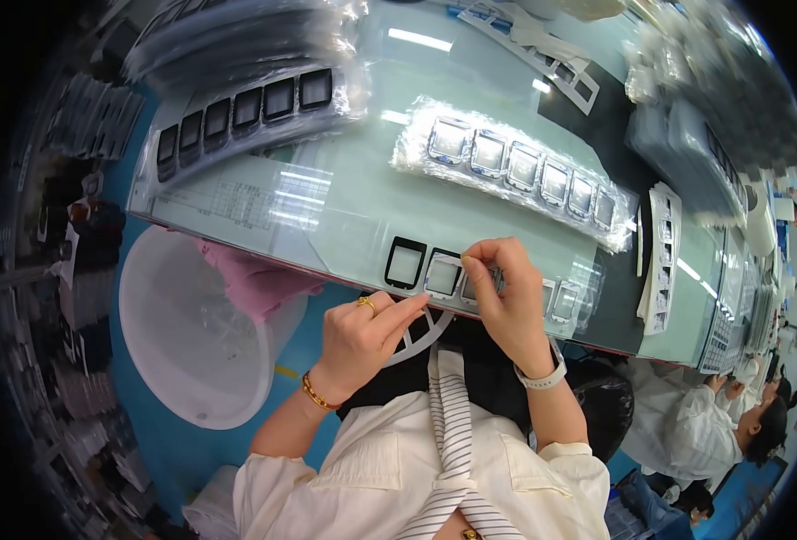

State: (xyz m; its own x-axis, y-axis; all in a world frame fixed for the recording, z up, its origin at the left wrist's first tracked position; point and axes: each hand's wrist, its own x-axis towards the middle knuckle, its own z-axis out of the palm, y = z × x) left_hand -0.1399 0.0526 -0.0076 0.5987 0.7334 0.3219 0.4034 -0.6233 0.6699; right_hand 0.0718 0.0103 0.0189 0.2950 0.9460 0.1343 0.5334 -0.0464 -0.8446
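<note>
A row of small rectangular frames lies along the near table edge. The leftmost is a black frame [406, 262] with nothing touching it. Beside it is a black-edged frame [443, 273] with a pale inner border. My left hand [363, 329], wearing a ring, reaches a stretched finger to that frame's lower left corner. At its upper right corner, my right hand [509, 298] is closed in a pinch; whatever lies between the fingertips is too small to make out. My right hand partly covers another frame [470, 286]. Further right is a pale frame [564, 302] on clear plastic.
A clear plastic tray [507, 200] of frames lies beyond my hands. A stack of trays with black frames [245, 121] stands far left, more trays [687, 144] far right. A white bin [191, 342] with pink cloth [250, 279] stands left, below the table. Co-workers [696, 414] sit right.
</note>
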